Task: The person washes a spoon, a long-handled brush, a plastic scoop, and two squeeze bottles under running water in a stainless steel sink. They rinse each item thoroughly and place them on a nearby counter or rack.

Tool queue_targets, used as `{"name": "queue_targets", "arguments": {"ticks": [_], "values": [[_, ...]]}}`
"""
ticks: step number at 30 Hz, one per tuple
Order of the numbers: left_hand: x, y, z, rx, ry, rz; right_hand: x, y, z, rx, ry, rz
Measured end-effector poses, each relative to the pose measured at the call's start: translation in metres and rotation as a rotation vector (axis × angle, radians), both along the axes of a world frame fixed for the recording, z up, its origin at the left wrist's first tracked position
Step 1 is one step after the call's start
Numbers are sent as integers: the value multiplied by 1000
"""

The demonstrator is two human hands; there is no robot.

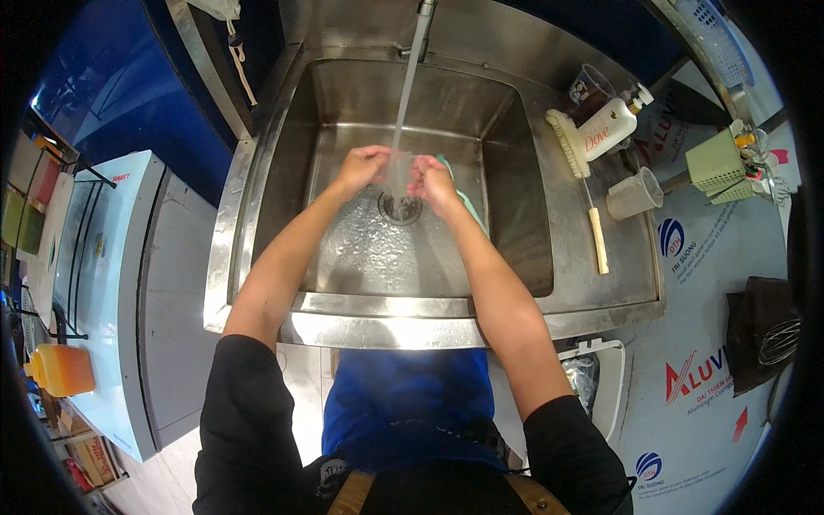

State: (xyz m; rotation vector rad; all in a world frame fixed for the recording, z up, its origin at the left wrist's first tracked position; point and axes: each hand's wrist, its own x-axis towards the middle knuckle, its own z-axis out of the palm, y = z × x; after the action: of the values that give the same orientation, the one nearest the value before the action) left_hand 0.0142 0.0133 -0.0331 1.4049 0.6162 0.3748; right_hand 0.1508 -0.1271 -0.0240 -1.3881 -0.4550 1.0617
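Water from the tap (425, 9) pours straight down into the stainless-steel sink (412, 270). Between my hands, under the stream, is a see-through piece (400, 172) that looks like plastic; its exact kind is hard to tell. My left hand (364, 168) grips its left side with the fingertips. On the other side, my right hand (432, 180) has its fingers curled against it. Below both hands lies the round drain (400, 207), with water splashing over it. A green cloth or sponge-like thing (473, 207) is partly hidden behind my right hand and forearm.
On the right ledge lie a wooden-handled brush (597, 238), a white Dove pump bottle (608, 132), a translucent measuring cup (634, 193) and a clear plastic cup (589, 90). A green utensil basket (714, 161) hangs farther right. A chest freezer (109, 290) stands left.
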Motion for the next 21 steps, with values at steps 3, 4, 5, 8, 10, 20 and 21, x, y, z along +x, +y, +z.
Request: {"name": "queue_targets", "arguments": {"ticks": [3,4,5,8,10,20,21], "values": [[-3,5,-7,21,38,60,4,-3,5,27,49,-32],[-3,6,-8,21,79,80,5,-4,7,26,59,-36],[-3,6,-9,54,83,80,6,-5,8,24,70,-40],[-2,5,-8,108,101,78,8,-5,7,28,72,-44],[0,4,-6,125,57,72,10,-5,5,28,81,-64],[10,-7,-11,93,-59,-38,14,-5,5,-69,-135,-148],[14,-12,-11,198,-66,-44,12,-3,6,-55,-201,-164]]}}
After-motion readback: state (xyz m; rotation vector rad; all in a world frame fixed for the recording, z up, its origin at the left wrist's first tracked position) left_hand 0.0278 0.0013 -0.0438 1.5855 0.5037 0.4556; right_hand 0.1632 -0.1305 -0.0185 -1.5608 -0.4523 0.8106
